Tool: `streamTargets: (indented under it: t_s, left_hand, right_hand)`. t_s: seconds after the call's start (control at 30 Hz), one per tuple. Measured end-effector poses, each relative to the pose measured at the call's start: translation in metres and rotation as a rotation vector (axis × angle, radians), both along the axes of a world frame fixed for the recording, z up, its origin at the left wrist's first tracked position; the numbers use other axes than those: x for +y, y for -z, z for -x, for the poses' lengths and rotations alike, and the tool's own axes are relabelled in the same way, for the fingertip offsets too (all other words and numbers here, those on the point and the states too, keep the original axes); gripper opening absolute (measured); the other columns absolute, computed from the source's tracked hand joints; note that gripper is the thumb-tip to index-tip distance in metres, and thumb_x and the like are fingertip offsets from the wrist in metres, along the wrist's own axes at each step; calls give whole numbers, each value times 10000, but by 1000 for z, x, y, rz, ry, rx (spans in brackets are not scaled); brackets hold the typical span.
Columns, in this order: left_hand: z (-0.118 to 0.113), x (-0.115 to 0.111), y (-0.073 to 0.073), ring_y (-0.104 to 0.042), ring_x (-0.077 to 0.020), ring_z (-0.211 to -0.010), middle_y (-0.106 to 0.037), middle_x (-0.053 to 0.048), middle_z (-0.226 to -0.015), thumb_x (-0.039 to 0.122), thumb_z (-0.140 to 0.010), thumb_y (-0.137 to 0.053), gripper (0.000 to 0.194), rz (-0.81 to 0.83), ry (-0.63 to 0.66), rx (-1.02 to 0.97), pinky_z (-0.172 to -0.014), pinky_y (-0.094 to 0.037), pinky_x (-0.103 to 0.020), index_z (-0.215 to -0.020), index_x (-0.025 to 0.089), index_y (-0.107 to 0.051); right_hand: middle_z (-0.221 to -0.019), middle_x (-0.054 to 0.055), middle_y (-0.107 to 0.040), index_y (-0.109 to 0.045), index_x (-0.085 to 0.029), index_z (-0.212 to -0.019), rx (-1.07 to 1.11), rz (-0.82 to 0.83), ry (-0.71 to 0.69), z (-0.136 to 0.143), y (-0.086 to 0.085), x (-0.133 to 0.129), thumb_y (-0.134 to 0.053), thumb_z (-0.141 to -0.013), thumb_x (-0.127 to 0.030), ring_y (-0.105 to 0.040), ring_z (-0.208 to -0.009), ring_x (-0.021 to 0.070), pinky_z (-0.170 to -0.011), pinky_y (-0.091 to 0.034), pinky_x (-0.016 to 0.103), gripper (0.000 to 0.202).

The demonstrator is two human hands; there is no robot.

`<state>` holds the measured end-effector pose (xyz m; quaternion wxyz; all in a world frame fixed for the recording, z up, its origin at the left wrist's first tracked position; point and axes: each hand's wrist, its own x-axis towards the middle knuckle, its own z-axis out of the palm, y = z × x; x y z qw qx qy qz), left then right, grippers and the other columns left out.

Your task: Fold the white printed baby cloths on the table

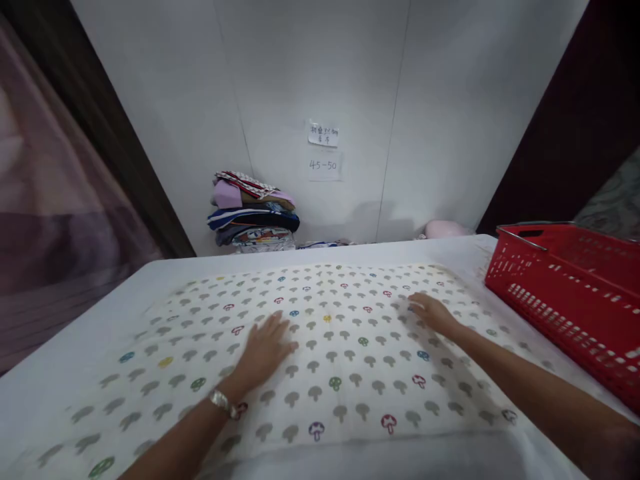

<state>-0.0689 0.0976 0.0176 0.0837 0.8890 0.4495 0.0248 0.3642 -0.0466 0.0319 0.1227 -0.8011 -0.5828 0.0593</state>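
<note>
A white cloth (345, 360) printed with grey and coloured mushrooms lies spread out over a white table (165, 273). My left hand (264, 350) rests flat on the cloth left of its middle, fingers spread, a silver bracelet (223, 403) on the wrist. On the right half of the cloth lies my right hand (433, 313), its fingers stretched out towards the left. Neither hand holds anything. The cloth looks mostly smooth, with its near edge showing close to me.
A red plastic basket (560, 300) with a metal handle stands at the table's right edge. Behind the table are a stack of folded clothes (255, 210) and a pink item (445, 229). Handwritten paper labels (325, 165) hang on the wall. A pinkish curtain (55, 200) hangs at left.
</note>
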Motion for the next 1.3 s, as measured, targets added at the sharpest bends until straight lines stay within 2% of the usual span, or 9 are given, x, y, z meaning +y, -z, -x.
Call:
streamTargets:
  t_s: [0.13, 0.23, 0.4, 0.57, 0.67, 0.73, 0.9, 1.13, 1.3]
  left_hand:
    - [-36, -84, -9, -124, -227, -1398, -139, 18, -1508, 572, -853, -356, 615, 90, 294, -68, -1136, -110, -496, -1421, 379, -220]
    - [-49, -112, -4, -120, -222, -1393, -109, 63, -1497, 583, -817, -420, 680, 186, 406, -93, -1142, -107, -524, -1398, 472, -86]
    - [-55, -114, 13, -83, -243, -1381, -96, 137, -1480, 634, -751, -450, 735, 342, 411, -72, -1144, -53, -554, -1326, 571, 4]
    - [-58, -100, 22, -167, -269, -1360, -132, 182, -1461, 646, -726, -457, 730, 367, 403, -8, -1139, -158, -554, -1295, 612, -1]
    - [-64, -97, 34, -276, -244, -1335, -218, 151, -1452, 654, -758, -414, 712, 198, 476, 13, -1098, -311, -525, -1317, 600, 23]
    - [-68, -99, 45, -359, -196, -1304, -301, 110, -1432, 623, -815, -353, 639, -46, 543, 3, -1040, -418, -450, -1359, 565, -23]
    - [-76, -107, 53, -364, -181, -1311, -438, 27, -1380, 652, -838, -321, 597, -737, 588, -27, -915, -474, -353, -1339, 344, -420]
    - [-79, -103, 28, -424, -185, -1257, -534, 57, -1301, 684, -815, -317, 560, -793, 643, 4, -888, -448, -360, -1237, 377, -519]
    - [-79, -95, 28, -524, -180, -1154, -564, 54, -1265, 663, -809, -348, 560, -851, 718, 7, -814, -487, -343, -1258, 371, -510]
  right_hand:
    - [-1196, 67, -620, -618, -204, -1169, -116, 19, 111, -48, -16, 45, -308, -906, -265, -565, -1089, 220, -919, -426, 342, 411]
    - [-1221, 94, -600, -599, -172, -1192, -138, 43, 92, -57, -9, 94, -346, -892, -222, -554, -1099, 226, -911, -421, 325, 395]
    - [-1324, 106, -505, -500, -195, -1284, -179, 81, 5, -59, 19, 162, -369, -894, -201, -430, -1229, 235, -948, -382, 358, 411]
    - [-1148, 143, -598, -587, -174, -1153, -234, 145, -57, -67, 27, 196, -444, -857, -199, -555, -1034, 257, -855, -399, 391, 330]
    - [-1043, 128, -628, -636, -166, -1024, -277, 139, -73, -71, 26, 203, -457, -843, -167, -559, -990, 232, -856, -369, 359, 255]
    - [-1057, 139, -613, -621, -150, -1034, -309, 107, -59, -73, 27, 207, -444, -842, -132, -532, -1030, 235, -885, -338, 360, 261]
    - [-1096, 175, -580, -590, -120, -1088, -323, 78, 21, -77, 37, 219, -404, -871, -137, -517, -1048, 262, -867, -353, 364, 286]
    - [-1286, 102, -520, -483, -214, -1285, -285, 162, 39, -125, 33, 182, -282, -942, -324, -497, -1127, 217, -893, -368, 334, 413]
    - [-1294, 99, -530, -502, -226, -1269, -326, 237, 120, -169, 24, 141, -256, -944, -327, -488, -1149, 238, -920, -346, 403, 420]
